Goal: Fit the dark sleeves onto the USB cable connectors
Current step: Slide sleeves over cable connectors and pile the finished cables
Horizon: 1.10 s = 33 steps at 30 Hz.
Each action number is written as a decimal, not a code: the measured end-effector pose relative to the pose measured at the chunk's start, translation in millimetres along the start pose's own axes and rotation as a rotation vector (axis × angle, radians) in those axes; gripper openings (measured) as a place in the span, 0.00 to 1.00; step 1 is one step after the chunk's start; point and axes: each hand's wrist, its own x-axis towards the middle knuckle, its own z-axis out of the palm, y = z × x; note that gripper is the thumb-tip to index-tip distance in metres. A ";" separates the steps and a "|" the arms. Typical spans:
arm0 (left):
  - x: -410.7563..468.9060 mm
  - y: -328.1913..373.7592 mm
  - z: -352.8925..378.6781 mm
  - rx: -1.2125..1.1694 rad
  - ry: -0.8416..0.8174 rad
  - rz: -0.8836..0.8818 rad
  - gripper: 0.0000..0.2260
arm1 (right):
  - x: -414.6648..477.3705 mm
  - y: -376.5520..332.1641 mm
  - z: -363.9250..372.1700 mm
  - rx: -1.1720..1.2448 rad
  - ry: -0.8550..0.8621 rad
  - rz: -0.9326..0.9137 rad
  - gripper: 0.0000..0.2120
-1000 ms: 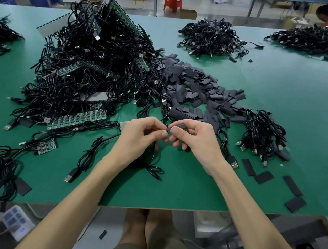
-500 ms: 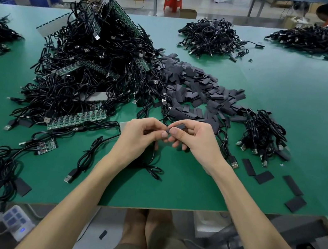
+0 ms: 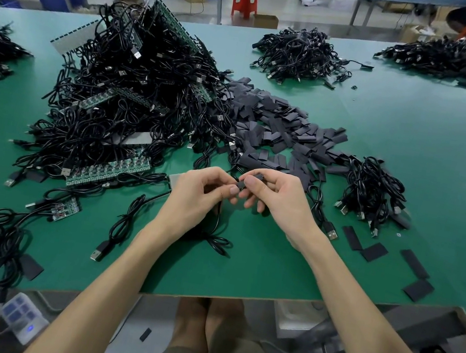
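Over the near middle of the green table (image 3: 418, 140), my hands meet fingertip to fingertip. My right hand (image 3: 278, 203) pinches a small dark sleeve (image 3: 251, 179) between thumb and forefinger. My left hand (image 3: 199, 193) pinches the end of a black USB cable (image 3: 216, 237), whose cord loops down onto the table below my palm. The connector itself is hidden between my fingers. A heap of loose dark sleeves (image 3: 280, 128) lies just beyond my hands.
A big tangle of black cables and green circuit boards (image 3: 126, 101) fills the left. A small cable bundle (image 3: 373, 191) sits at right, with a few flat sleeves (image 3: 374, 252) near it. More cable piles (image 3: 300, 54) lie at the back. The table's front edge is close.
Hardly anything differs: both hands stay together at the same spot, with only slight finger movement on the sleeve and cable end.
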 end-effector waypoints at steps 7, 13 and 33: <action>-0.9 1.1 0.5 0.048 0.022 0.015 0.05 | 1.7 0.3 0.4 0.017 0.000 0.001 0.06; -1.3 3.9 1.5 0.091 0.033 0.033 0.08 | 1.3 1.2 0.1 0.017 -0.012 0.000 0.05; -2.2 5.1 0.1 0.096 0.019 0.025 0.05 | 1.6 0.9 0.8 0.027 -0.003 0.007 0.06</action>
